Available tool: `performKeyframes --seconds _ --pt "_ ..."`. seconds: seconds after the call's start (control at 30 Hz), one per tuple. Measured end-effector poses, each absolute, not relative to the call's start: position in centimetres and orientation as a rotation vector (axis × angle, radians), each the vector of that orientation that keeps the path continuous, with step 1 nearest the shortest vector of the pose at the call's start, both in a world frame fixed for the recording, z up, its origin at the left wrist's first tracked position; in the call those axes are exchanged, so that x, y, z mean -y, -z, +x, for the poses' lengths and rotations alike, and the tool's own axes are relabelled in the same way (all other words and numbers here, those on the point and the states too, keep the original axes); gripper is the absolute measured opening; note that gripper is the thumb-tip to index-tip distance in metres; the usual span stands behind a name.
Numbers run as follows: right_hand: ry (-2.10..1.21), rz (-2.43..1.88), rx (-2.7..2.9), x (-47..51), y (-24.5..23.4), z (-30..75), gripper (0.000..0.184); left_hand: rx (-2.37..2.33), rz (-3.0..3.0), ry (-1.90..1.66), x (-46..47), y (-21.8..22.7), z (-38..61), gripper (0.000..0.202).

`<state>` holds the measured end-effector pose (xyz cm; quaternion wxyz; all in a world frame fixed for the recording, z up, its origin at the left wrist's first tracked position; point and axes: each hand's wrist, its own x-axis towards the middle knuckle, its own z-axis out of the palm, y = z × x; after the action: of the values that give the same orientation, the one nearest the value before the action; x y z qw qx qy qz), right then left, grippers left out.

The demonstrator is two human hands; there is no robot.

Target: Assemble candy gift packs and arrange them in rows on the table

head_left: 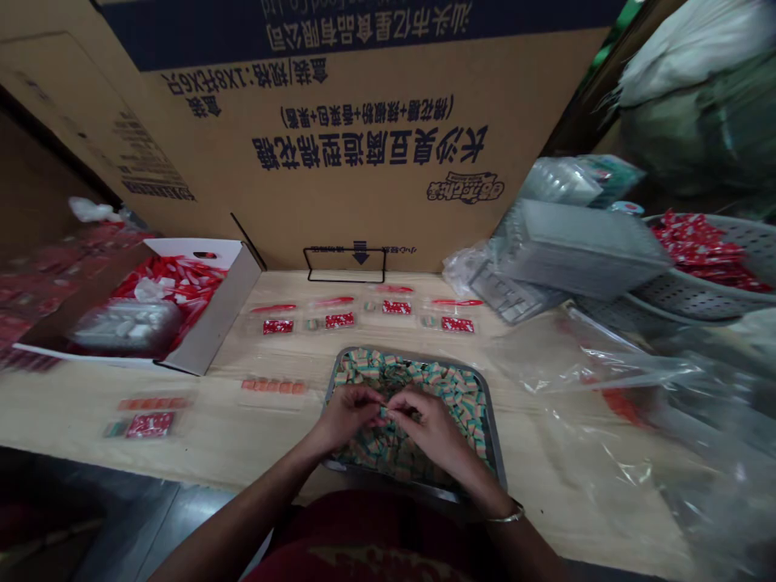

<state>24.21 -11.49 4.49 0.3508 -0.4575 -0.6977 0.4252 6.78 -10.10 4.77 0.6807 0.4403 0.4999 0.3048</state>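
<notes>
Both hands meet in the lower middle of the frame. The left hand and the right hand are each pinched, fingertip to fingertip, on one small greenish piece. The fingers hide most of it, so its shape cannot be made out. It is held just above the rectangular grey metal tray, which is heaped with small pastel-striped blocks. The hands and wrists cover the tray's near edge. A thin metal bangle sits on the right wrist.

The tall brown cardboard panel fills the top of the frame. Its dark blue Chinese print stands upside down, with "1X8" legible in a size line. The top band of writing is cut off by the frame edge, and the small logo is too fine to read.

A row of clear flat packets with red inserts lies on the pale wooden table; their labels are illegible. At left is an open white carton of red sachets, blurred. At right, the grey perforated basket of red wrappers is cut by the frame edge, and crumpled clear plastic bags veil whatever is under them.
</notes>
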Motion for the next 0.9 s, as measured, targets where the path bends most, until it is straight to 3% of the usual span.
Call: performKeyframes --seconds 0.3,0.5,0.63,0.9 --pt "-1.056 -1.268 1.904 11.1 -4.5 25.3 0.015 -1.082 0.887 -0.715 10.6 -4.3 6.8 0.039" --pt "-0.755 -1.448 2.400 12.0 -4.4 26.3 0.015 -1.159 1.020 -0.734 10.3 -3.6 6.7 0.027" --pt "-0.660 -1.407 2.427 12.6 -4.6 26.2 0.014 -1.158 0.976 -0.753 10.4 -3.5 7.0 0.023" --pt "-0.971 -1.203 2.136 12.4 -4.8 25.6 0.014 -1.174 1.029 -0.758 10.8 -3.5 7.8 0.015"
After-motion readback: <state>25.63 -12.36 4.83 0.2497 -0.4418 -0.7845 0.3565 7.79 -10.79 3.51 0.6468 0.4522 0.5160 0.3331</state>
